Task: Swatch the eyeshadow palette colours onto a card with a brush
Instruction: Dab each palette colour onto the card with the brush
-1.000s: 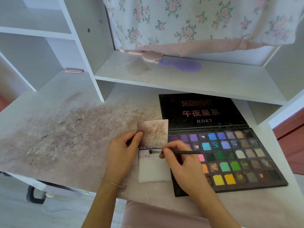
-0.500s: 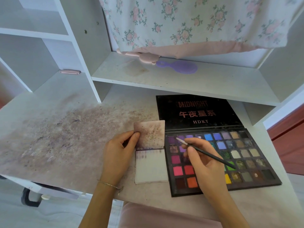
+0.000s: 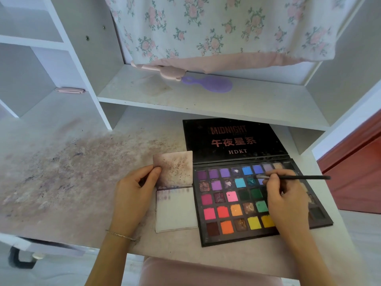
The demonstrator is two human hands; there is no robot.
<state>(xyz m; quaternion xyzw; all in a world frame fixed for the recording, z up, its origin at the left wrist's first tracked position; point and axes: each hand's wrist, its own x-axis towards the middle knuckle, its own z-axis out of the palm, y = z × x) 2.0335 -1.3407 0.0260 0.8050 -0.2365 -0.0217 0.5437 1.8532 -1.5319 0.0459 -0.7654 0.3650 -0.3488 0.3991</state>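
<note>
A black eyeshadow palette [image 3: 222, 236] lies open on the desk, its lid [image 3: 233, 139] flat behind it, with several bright pans. My right hand [image 3: 284, 201] rests over its right half and pinches a thin black brush [image 3: 303, 177]; the bristle tip sits over a blue-violet pan in the second row. Left of the palette lies a white card [image 3: 177, 213] with a faint row of purple swatches along its top edge. A powder-stained card [image 3: 175, 168] stands hinged above it, and my left hand [image 3: 134, 195] holds that card's left edge with thumb and fingers.
The desk top [image 3: 61, 178] is smeared with purple powder to the left. A shelf [image 3: 206, 100] above holds a purple hairbrush [image 3: 208, 84] and a pink comb [image 3: 165, 71], under floral fabric [image 3: 216, 27]. A pink stool seat [image 3: 206, 271] is below the desk edge.
My right hand carried the brush from the white card to the right across the palette; the tip now sits at a blue-violet pan further right. My left hand stayed on the stained card.
</note>
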